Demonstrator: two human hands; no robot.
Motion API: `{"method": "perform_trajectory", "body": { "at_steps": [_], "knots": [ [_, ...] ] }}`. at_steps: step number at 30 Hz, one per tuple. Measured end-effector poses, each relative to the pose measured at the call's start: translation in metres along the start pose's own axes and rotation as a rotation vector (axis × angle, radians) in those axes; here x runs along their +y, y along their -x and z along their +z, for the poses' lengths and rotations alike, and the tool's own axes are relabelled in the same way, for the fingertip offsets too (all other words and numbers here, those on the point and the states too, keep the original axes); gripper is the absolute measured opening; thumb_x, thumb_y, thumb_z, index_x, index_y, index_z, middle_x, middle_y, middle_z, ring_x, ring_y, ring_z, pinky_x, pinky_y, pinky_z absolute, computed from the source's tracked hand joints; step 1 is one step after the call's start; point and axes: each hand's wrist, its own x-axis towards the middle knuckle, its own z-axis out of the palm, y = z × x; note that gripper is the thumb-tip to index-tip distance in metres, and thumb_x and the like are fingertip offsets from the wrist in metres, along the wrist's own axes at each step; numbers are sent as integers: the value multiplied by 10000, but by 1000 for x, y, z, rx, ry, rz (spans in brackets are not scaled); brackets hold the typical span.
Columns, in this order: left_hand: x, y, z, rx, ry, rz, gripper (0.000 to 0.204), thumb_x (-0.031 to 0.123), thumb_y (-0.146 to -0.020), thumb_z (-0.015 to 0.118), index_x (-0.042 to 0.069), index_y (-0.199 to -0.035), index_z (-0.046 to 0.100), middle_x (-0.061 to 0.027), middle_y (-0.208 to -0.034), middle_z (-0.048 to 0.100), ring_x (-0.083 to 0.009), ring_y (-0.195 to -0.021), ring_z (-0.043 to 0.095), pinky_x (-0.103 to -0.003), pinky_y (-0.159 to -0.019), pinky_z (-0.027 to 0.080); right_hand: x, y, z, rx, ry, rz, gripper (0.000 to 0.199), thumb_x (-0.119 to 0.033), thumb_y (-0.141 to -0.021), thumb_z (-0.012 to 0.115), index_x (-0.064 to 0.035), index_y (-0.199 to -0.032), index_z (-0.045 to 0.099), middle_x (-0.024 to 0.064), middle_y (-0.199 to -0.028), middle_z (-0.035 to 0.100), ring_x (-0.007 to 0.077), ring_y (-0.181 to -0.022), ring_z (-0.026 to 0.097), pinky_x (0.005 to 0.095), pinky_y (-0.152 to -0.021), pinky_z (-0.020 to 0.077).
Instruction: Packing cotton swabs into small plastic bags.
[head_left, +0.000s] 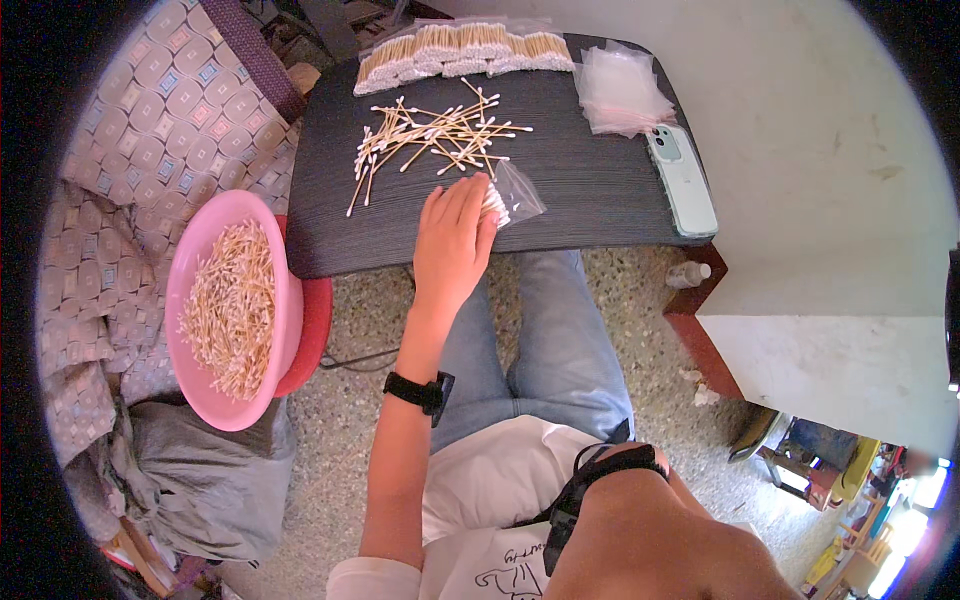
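Cotton swabs on the table

Left hand (455,235) presses flat, fingers extended, on a small clear bag (515,193) of swabs; right hand's state cannot be told.

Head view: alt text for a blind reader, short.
A person's left hand presses a small clear bag of cotton swabs on a dark table; the right hand is out of view. Loose swabs, filled bags, a phone and a pink bowl of swabs surround it.

Blue jeans (545,330), white printed shirt (490,490), black wristband (418,390) on each forearm.
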Motion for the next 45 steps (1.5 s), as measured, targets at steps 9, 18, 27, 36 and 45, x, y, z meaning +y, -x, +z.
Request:
{"method": "perform_trajectory", "body": {
  "at_steps": [9, 18, 27, 36, 45],
  "knots": [
    [4, -2, -1, 29, 2, 7, 369, 177, -864, 523, 11, -1191, 478, -137, -1138, 554, -286, -1094, 508, -442, -979, 342, -77, 10, -59, 366, 586, 556, 172, -31, -886, 450, -58, -1056, 456, 113, -955, 558, 223, -899, 552, 337, -810, 430],
    [0, 2, -1, 40, 4, 3, 375, 184, -858, 533, 7, -1186, 484, -142, -1131, 558, -289, -1084, 515, -438, -978, 344, -105, 18, -70, 772, 779, 582, 111, 1, -893, 385, -79, -959, 425, 87, -952, 482, 214, -952, 506, 303, -844, 405],
    [1, 0, 0, 24, 43, -21, 375, 169, -874, 516, 29, -1220, 479, -147, -1153, 552, -299, -1097, 509, -459, -981, 346, -106, 14, -70, 902, 457, 536, 117, -12, -852, 469, -85, -930, 422, 45, -857, 432, 156, -758, 407, 270, -719, 374],
    [2, 4, -3, 24, 48, -27, 416, 211, -865, 518, 0, -1219, 461, -149, -1174, 534, -290, -1113, 489, -455, -988, 329, -102, 2, -75, 622, 1561, 866, 165, 7, -858, 555, 7, -1023, 550, 44, -816, 569, 102, -715, 556, 209, -651, 445],
    [1, 2, -3, 23, -15, -13, 417, 217, -876, 503, 17, -1238, 454, -137, -1184, 527, -278, -1135, 473, -433, -1011, 319, -126, -71, -208, -653, 2467, 1030, 466, -192, -782, 643, -10, -1182, 487, 228, -1053, 554, 359, -893, 591, 405, -762, 487]
  ]
}}
